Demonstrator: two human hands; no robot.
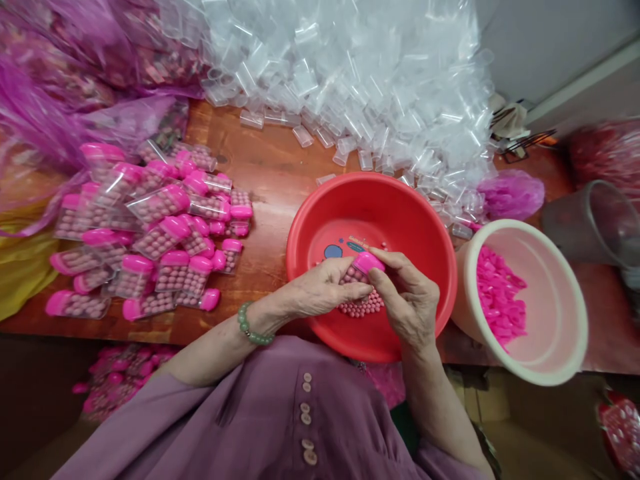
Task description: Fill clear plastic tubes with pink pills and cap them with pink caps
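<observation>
Over a red basin (370, 190), my two hands hold one small clear container of pink beads with a bright pink cap (369, 262). My left hand (327, 287) is closed round the container's body, thumb and fingers on its sides. With thumb and fingertips, my right hand (407, 293) pinches the pink cap, which sits on the container's mouth. Whether the cap is fully seated I cannot tell. Loose pink beads (363, 305) lie in the basin below my hands, partly hidden by them.
Capped containers of beads (155, 233) are piled on the wooden table (270, 160) at left. A heap of clear empty containers (340, 73) covers the back. At right stands a white bucket (560, 313) holding pink caps (500, 297), beside a grey translucent bin (575, 227).
</observation>
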